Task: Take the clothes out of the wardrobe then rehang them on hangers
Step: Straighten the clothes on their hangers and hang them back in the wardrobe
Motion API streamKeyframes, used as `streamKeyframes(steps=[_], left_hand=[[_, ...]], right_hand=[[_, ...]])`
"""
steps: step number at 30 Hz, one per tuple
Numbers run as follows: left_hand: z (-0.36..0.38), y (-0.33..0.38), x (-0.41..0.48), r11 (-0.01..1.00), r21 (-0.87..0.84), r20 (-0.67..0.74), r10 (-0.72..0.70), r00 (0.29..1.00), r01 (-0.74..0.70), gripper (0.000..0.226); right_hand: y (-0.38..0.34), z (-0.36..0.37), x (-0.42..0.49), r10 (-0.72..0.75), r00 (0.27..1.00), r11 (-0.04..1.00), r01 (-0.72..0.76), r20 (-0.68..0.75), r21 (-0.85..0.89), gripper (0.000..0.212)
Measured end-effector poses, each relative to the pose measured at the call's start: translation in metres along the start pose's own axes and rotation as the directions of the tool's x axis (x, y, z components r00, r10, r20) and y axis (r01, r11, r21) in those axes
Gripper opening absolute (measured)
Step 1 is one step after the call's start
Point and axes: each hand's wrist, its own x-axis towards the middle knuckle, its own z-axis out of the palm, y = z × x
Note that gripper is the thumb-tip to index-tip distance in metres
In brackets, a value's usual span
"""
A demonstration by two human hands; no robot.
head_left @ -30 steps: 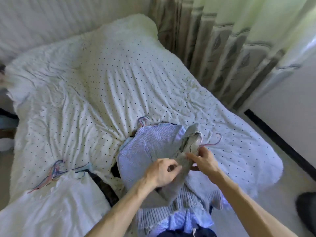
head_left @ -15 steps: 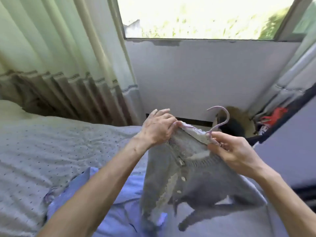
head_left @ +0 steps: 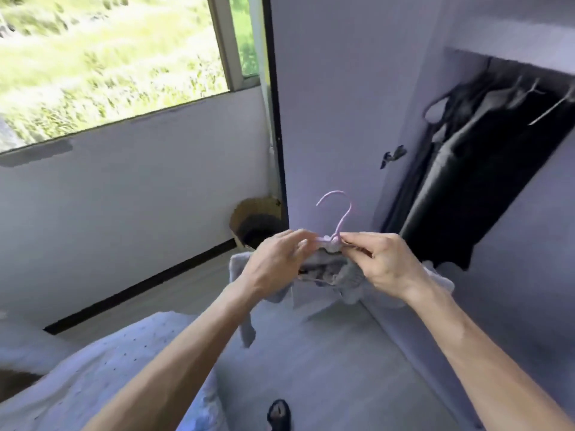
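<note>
A grey knitted cardigan (head_left: 350, 283) hangs on a pink hanger (head_left: 340, 217), held up in the air in front of me. My left hand (head_left: 273, 262) grips the cardigan's neck on the left of the hook. My right hand (head_left: 382, 264) pinches the hanger and collar just right of the hook. The hook stands upright above both hands. Behind them, at the right, is the open wardrobe (head_left: 485, 169) with dark clothes (head_left: 441, 178) hanging on its rail.
A closed wardrobe door (head_left: 339, 104) stands straight ahead. A woven basket (head_left: 255, 219) sits in the corner under the window (head_left: 109, 57). The dotted bedspread (head_left: 102, 371) lies at the lower left. A dark slipper (head_left: 279, 415) shows on the grey floor below.
The view swung from the bed round to the wardrobe. The grey cardigan was lifted off the bed on its pink hanger and both hands now hold it by the neck.
</note>
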Motion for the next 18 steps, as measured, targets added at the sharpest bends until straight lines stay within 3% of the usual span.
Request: streamKeyframes(steps=[5,11,14,18], left_hand=[[0.034,0.016,0.061,0.985,-0.022,-0.004,0.168,0.986,-0.168,0.023],[0.076,0.030,0.115,0.957,-0.108,0.078,0.278,0.957,-0.269,0.015],[0.097,0.038,0.132,0.931,-0.140,0.125,0.355,0.927,-0.337,0.014],[0.131,0.054,0.155,0.904,-0.184,0.246,0.424,0.872,-0.387,0.017]], right_hand=[[0.037,-0.027,-0.018,0.264,0.938,0.953,-0.290,-0.226,-0.090,0.037],[0.082,-0.056,-0.087,0.559,0.785,0.715,-0.619,-0.267,-0.325,0.033],[0.089,-0.061,-0.119,0.672,0.697,0.553,-0.697,-0.251,-0.456,0.033],[0.085,-0.059,-0.144,0.791,0.589,0.490,-0.772,-0.165,-0.406,0.024]])
